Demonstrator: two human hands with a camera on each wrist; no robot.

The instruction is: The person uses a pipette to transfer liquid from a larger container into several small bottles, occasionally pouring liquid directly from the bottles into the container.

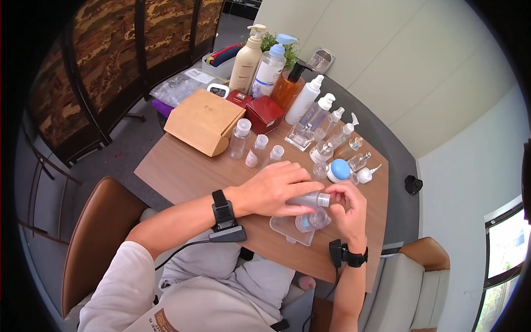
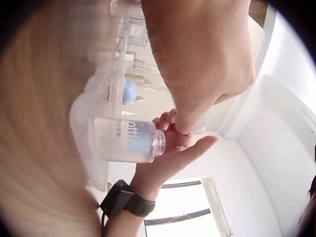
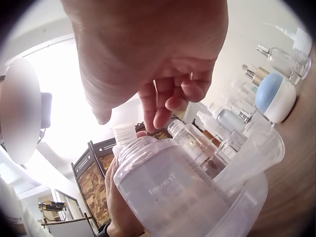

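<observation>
My left hand (image 1: 276, 188) grips a small clear bottle (image 1: 301, 201) held sideways, its ribbed whitish cap (image 3: 125, 132) pointing toward my right hand (image 1: 349, 209). The right hand is beside that cap with thumb and fingers loosely bent, a gap showing between them and the cap in the right wrist view. Below both hands stands another clear bottle (image 2: 136, 140) with a blue label and a bare threaded neck. It is at a clear plastic case (image 1: 292, 237) near the table's front edge. A clear funnel-like piece (image 3: 254, 155) shows beside this bottle in the right wrist view.
Three clear bottles (image 1: 239, 138) stand ahead of the left hand. A blue-lidded jar (image 1: 339, 170) and several spray and pump bottles (image 1: 304, 99) line the far right. A cardboard box (image 1: 204, 119) and red boxes (image 1: 264, 113) are at the back left of the table (image 1: 166, 171).
</observation>
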